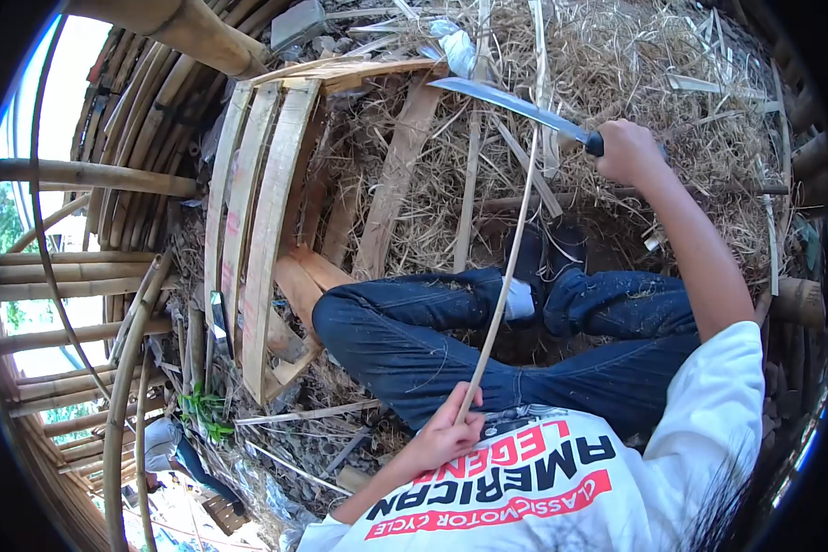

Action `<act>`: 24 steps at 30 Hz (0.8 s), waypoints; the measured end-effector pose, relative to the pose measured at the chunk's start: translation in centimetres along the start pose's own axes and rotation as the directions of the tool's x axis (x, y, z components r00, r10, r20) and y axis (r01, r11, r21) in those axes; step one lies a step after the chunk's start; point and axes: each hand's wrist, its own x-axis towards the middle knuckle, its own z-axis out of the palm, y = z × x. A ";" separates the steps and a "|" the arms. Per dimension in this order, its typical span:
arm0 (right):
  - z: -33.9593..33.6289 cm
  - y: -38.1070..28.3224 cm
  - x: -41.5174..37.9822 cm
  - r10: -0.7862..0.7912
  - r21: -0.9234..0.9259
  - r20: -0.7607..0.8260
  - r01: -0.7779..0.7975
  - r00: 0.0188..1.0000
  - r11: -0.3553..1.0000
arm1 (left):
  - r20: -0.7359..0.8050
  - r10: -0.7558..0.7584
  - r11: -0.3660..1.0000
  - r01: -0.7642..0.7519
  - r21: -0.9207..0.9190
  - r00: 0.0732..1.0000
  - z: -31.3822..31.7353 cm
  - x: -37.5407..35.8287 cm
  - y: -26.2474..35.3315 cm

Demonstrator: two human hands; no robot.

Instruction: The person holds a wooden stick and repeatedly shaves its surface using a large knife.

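Observation:
My left hand (453, 429) is closed around the lower end of a long, thin bamboo strip (499, 317), close to my shirt front. The strip runs up past my crossed legs and over the litter of shavings. In my right hand (627, 152) is the dark handle of a large knife (515, 104), my fingers wrapped round it. Its long blade points left, with the curved tip near a wooden crate. In this view the blade overlaps the upper part of a pale strip.
A slatted wooden crate (276, 221) stands at my left. Curly bamboo shavings (607, 64) and loose strips cover the ground ahead. Bamboo poles (74, 175) form a frame on the far left, with a green plant (204, 411) below. Another person (170, 449) is at lower left.

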 end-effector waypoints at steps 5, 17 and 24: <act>0.7 1.5 0.3 0.123 -0.055 -0.072 -0.127 0.990 0.990 | 0.009 0.001 1.000 -0.001 0.021 1.000 0.2 0.3 0.7; 8.8 -4.7 -7.4 0.100 0.516 -0.079 -0.045 0.992 0.855 | 0.056 0.052 0.978 -0.040 -0.207 0.997 -1.7 0.7 1.1; 9.5 -10.7 -13.1 -0.082 0.809 0.090 -0.025 0.993 0.588 | -0.246 0.195 0.868 -0.050 0.494 0.949 -2.6 0.8 2.1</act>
